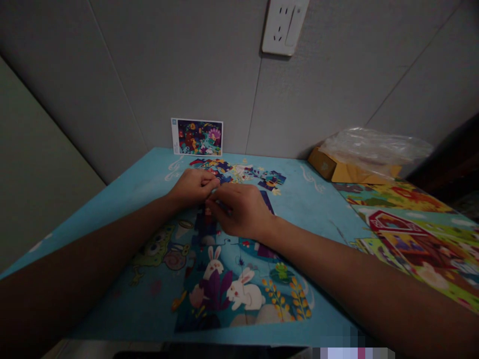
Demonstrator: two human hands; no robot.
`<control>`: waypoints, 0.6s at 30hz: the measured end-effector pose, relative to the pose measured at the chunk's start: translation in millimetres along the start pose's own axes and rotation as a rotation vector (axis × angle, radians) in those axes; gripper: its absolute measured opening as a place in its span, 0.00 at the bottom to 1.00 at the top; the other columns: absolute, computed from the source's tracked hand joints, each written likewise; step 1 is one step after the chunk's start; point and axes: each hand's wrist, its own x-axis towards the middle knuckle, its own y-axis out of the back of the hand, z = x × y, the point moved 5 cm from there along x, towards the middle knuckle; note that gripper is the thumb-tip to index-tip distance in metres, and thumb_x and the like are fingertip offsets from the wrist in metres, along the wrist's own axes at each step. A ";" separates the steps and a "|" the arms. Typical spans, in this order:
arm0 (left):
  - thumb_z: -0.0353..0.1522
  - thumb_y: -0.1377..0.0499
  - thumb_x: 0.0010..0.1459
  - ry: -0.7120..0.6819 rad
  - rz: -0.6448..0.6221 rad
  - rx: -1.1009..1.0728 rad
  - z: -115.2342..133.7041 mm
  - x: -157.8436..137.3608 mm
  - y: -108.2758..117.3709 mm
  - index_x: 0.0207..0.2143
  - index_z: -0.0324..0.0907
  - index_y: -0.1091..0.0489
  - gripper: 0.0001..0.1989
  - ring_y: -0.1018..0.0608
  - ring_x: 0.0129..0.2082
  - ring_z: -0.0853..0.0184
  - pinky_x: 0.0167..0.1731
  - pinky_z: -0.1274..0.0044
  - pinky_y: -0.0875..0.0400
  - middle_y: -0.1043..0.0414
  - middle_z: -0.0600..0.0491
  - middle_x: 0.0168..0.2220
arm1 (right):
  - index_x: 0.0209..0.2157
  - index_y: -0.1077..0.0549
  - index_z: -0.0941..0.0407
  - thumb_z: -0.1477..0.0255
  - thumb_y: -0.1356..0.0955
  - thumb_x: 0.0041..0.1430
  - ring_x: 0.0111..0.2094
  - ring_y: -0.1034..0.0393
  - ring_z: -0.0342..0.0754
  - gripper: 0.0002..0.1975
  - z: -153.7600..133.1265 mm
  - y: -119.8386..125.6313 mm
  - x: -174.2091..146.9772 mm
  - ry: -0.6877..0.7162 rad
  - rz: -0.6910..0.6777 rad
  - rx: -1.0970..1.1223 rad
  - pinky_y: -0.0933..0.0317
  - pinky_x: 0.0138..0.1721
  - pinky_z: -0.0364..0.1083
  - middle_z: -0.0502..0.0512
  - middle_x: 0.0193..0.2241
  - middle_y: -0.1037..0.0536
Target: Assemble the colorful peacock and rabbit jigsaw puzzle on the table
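Jigsaw [230,262] beneath left fingers [202,176] and right fingers [226,193], both curled, whether clamped on anything unclear

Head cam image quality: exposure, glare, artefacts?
Head view: dim overall, with the left forearm in heavy shadow; mild highlights on the clear plastic, no harsh glare; detail between left hand and right hand too murky to identify; pixelated patch at the bottom edge.
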 end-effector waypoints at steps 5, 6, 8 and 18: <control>0.39 0.48 0.58 0.066 -0.056 -0.104 -3.2 -1.5 -4.6 0.22 0.40 0.28 0.18 0.27 0.22 0.68 0.29 0.77 0.35 0.28 0.55 0.18 | 0.25 0.29 0.56 0.70 0.35 0.59 0.23 0.39 0.43 0.09 -4.2 -17.9 -3.7 0.028 -0.299 0.023 0.53 0.27 0.44 0.51 0.21 0.29; 0.39 0.48 0.58 0.059 -0.049 -0.100 -3.1 -1.5 -4.4 0.22 0.40 0.28 0.18 0.26 0.23 0.68 0.29 0.77 0.35 0.28 0.55 0.18 | 0.26 0.29 0.56 0.70 0.35 0.59 0.23 0.40 0.43 0.09 -3.0 -17.2 -3.4 0.004 -0.277 0.014 0.54 0.27 0.44 0.51 0.21 0.28; 0.39 0.47 0.57 0.028 -0.008 -0.061 -2.4 -1.3 -2.5 0.21 0.40 0.28 0.17 0.25 0.26 0.67 0.30 0.76 0.35 0.28 0.54 0.19 | 0.28 0.28 0.57 0.69 0.37 0.62 0.24 0.39 0.43 0.11 0.7 -11.0 -2.1 -0.062 -0.153 0.000 0.54 0.27 0.44 0.51 0.23 0.27; 0.39 0.47 0.57 0.008 0.001 -0.019 -3.2 -0.2 -2.0 0.20 0.40 0.28 0.18 0.26 0.27 0.67 0.31 0.76 0.36 0.27 0.54 0.20 | 0.33 0.25 0.57 0.68 0.38 0.65 0.24 0.38 0.44 0.13 3.9 -12.3 -1.1 -0.109 -0.166 -0.047 0.55 0.27 0.44 0.53 0.24 0.26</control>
